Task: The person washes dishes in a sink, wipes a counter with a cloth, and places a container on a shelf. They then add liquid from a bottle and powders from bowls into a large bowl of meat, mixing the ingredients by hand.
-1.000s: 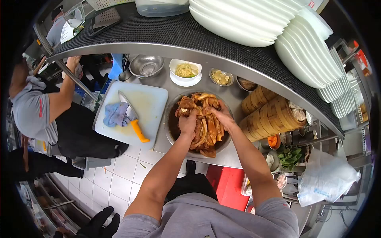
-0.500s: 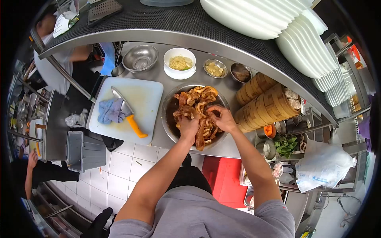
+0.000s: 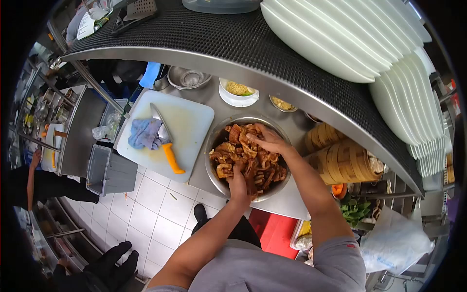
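A steel mixing bowl [image 3: 211, 173] holds a heap of brown marinated meat strips [image 3: 253, 158]. Low in the bowl, my left hand [image 3: 238, 186] is dug into the near side of the heap, its thumb and fingers around some strips, with part of the fingers hidden by meat. On the far right side of the heap lies my right hand [image 3: 268, 140], its fingers stretched out over the meat.
Left of the bowl is a white cutting board [image 3: 192, 121] with a yellow-handled knife [image 3: 171, 158] and a blue cloth [image 3: 144, 134]. Behind stands a noodle bowl [image 3: 238, 90]. Bamboo steamers [image 3: 343, 163] stand at right. A shelf [image 3: 219, 31] with stacked white plates [image 3: 331, 34] overhangs the counter.
My right hand has moved to the far side of the heap and spread its fingers. My left hand has shifted to the near side. The meat is rearranged, and the camera view has shifted.
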The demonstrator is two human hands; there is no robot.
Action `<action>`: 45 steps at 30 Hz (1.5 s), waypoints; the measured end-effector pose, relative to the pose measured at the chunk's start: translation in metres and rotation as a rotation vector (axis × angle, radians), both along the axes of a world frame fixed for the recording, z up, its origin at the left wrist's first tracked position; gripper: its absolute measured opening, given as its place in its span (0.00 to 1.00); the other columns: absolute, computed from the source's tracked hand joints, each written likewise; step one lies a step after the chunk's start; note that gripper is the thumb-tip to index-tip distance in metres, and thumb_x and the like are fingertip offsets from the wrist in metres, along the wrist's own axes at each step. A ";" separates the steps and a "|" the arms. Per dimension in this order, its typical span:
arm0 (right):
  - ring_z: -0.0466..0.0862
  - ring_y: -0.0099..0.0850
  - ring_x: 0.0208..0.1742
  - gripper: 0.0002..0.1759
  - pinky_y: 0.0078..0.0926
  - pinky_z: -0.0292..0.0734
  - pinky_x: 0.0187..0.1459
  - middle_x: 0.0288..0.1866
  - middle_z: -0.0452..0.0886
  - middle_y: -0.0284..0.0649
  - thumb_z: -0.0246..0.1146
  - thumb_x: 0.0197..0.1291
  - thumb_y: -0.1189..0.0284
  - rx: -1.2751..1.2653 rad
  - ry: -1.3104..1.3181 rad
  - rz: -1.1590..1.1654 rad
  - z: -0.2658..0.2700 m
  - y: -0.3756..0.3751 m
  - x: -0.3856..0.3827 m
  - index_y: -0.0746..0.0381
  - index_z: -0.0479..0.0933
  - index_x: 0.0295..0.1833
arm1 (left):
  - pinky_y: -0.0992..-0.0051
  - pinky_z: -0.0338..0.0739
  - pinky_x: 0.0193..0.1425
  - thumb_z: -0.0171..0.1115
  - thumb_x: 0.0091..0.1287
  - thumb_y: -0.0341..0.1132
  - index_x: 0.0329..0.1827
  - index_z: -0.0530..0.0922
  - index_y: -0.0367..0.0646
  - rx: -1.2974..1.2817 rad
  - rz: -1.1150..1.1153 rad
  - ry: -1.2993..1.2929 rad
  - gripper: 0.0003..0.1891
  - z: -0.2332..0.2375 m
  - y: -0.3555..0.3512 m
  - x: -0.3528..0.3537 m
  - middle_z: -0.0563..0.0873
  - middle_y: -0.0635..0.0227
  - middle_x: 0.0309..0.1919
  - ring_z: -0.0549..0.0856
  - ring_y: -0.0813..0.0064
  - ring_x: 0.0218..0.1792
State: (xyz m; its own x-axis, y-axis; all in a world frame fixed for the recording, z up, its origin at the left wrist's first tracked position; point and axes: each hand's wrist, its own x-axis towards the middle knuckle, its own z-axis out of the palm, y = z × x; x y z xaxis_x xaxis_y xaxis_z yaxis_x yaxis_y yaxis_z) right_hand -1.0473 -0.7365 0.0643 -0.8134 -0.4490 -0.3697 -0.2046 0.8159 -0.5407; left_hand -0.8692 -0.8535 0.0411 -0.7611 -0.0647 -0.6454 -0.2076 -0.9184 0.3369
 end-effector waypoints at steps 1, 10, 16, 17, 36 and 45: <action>0.67 0.52 0.74 0.52 0.43 0.60 0.74 0.72 0.67 0.61 0.57 0.60 0.33 0.002 -0.119 -0.049 0.005 -0.001 -0.002 0.64 0.63 0.74 | 0.61 0.78 0.63 0.60 0.71 0.50 0.76 0.52 0.38 0.008 0.029 -0.007 0.39 -0.005 0.001 -0.003 0.70 0.58 0.68 0.79 0.61 0.61; 0.54 0.39 0.81 0.63 0.35 0.54 0.77 0.82 0.54 0.46 0.68 0.49 0.32 -0.163 -0.824 0.011 -0.022 0.005 -0.029 0.63 0.55 0.79 | 0.59 0.78 0.64 0.65 0.67 0.56 0.71 0.69 0.44 -0.158 -0.268 -0.161 0.36 -0.027 -0.042 -0.031 0.80 0.60 0.61 0.83 0.63 0.56; 0.75 0.38 0.66 0.51 0.31 0.70 0.66 0.65 0.76 0.53 0.73 0.51 0.43 -0.111 -0.487 0.023 -0.024 0.016 -0.020 0.71 0.69 0.69 | 0.56 0.83 0.55 0.69 0.64 0.43 0.66 0.72 0.40 -0.242 -0.286 -0.024 0.30 -0.035 -0.040 -0.038 0.83 0.58 0.55 0.85 0.60 0.52; 0.77 0.38 0.64 0.49 0.32 0.71 0.64 0.62 0.79 0.53 0.73 0.52 0.44 -0.048 -0.452 0.015 -0.036 0.020 -0.020 0.72 0.71 0.67 | 0.56 0.84 0.53 0.69 0.64 0.41 0.64 0.73 0.39 -0.267 -0.292 -0.003 0.28 -0.028 -0.040 -0.038 0.83 0.58 0.54 0.85 0.60 0.51; 0.79 0.50 0.61 0.28 0.37 0.72 0.66 0.56 0.83 0.54 0.75 0.47 0.64 -0.014 0.182 -0.437 0.092 0.009 0.081 0.59 0.82 0.56 | 0.57 0.82 0.55 0.76 0.54 0.38 0.50 0.82 0.34 -1.851 -1.043 0.471 0.23 0.086 -0.041 -0.085 0.84 0.39 0.47 0.85 0.45 0.52; 0.80 0.50 0.60 0.30 0.34 0.74 0.63 0.56 0.82 0.57 0.68 0.61 0.57 -0.240 0.086 -0.686 0.062 0.044 0.132 0.70 0.77 0.59 | 0.61 0.67 0.74 0.65 0.58 0.66 0.72 0.68 0.38 -1.829 -1.347 0.696 0.47 0.067 -0.063 -0.137 0.75 0.47 0.68 0.75 0.51 0.68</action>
State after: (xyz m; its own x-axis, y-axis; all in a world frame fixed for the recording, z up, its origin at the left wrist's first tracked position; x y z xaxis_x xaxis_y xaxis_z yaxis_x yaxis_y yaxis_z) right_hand -0.9154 -0.6923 0.1259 -0.9624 0.1114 -0.2477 0.2605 0.6365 -0.7260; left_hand -1.0057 -0.9168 0.1080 -0.8439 0.4717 -0.2557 0.2550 0.7719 0.5824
